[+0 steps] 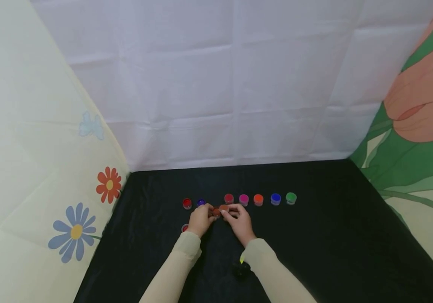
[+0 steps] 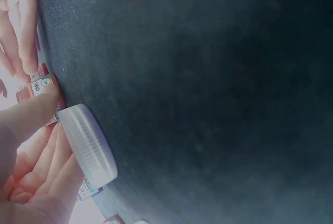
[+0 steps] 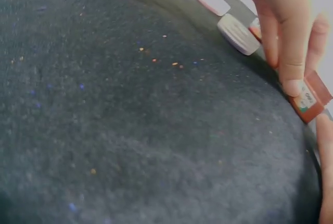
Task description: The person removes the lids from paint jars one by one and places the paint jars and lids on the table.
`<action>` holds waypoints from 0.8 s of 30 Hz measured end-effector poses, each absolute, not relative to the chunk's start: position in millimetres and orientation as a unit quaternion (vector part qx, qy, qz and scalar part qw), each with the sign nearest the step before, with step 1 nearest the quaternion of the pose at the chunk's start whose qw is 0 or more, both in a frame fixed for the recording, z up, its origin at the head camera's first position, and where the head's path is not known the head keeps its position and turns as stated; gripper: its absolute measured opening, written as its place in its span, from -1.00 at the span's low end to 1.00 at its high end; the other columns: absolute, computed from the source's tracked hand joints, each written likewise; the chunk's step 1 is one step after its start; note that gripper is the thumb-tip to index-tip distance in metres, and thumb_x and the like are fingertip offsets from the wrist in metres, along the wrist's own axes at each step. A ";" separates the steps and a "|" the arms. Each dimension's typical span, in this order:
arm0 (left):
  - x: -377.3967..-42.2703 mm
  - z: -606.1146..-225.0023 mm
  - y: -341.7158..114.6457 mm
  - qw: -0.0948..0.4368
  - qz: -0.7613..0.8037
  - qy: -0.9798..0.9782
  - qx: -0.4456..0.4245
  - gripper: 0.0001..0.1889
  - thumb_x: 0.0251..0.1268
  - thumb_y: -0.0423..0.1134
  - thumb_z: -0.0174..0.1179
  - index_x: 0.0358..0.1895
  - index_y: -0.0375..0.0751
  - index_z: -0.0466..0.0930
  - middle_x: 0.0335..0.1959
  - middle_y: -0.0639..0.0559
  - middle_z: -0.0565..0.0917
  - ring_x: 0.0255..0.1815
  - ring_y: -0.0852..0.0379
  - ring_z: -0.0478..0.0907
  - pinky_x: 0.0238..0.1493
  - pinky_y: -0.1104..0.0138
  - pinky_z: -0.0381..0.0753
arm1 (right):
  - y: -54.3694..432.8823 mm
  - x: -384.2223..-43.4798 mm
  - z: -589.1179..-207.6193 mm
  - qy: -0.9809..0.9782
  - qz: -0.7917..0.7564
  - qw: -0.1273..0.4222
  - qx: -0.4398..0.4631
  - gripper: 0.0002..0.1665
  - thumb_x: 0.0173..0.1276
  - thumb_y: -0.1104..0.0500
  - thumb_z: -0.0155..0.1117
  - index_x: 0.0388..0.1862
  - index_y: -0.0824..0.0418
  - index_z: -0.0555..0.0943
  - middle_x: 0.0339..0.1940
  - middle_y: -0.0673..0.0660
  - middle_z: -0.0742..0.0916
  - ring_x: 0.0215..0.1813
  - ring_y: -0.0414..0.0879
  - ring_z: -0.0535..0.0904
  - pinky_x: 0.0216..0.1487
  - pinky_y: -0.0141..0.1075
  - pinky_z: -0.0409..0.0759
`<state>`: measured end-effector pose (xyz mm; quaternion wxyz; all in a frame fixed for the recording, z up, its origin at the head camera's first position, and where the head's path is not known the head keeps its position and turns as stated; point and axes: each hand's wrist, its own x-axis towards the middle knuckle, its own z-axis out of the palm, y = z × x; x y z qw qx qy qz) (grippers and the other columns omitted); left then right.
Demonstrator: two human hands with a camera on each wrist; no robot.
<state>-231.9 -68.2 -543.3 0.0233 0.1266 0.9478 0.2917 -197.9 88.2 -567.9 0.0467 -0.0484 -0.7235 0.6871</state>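
Both hands meet over the black cloth, just left of a row of pots. My left hand [image 1: 200, 221] holds a small brown-orange pot [image 1: 216, 212], its thumb pressed on the labelled side [image 2: 46, 84]. In my right hand [image 1: 241, 221], thumb and fingers pinch a second orange-brown round piece [image 1: 224, 208], close against the first. The right wrist view shows orange walls and a printed label [image 3: 306, 100] under the right thumb; whether this is a pot or a lid, I cannot tell. A ridged, clear-sided round lid [image 2: 89, 146] stands beside the left fingers.
Rightward run a crimson pot [image 1: 229, 199], magenta pot [image 1: 244, 200], orange pot [image 1: 258, 200], blue pot [image 1: 275, 199] and green pot [image 1: 291, 198]. A red pot [image 1: 187, 203] and purple pot [image 1: 201, 203] stand left; another red pot [image 1: 184, 227] is half behind the left wrist. Coloured specks [image 3: 175, 63] dot the cloth.
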 end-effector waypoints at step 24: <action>-232.4 -543.6 -53.4 -0.034 0.261 0.959 0.110 -0.80 0.32 -0.30 0.37 -0.20 -0.31 0.53 -0.41 -0.16 0.63 -0.39 -0.12 0.65 -0.32 0.07 0.65 | 92.6 -180.6 -574.5 -0.829 0.551 0.008 0.091 -0.62 0.12 0.33 0.59 -0.13 0.24 0.60 -0.25 0.09 0.55 -0.33 -0.19 0.50 -0.26 -0.37 0.56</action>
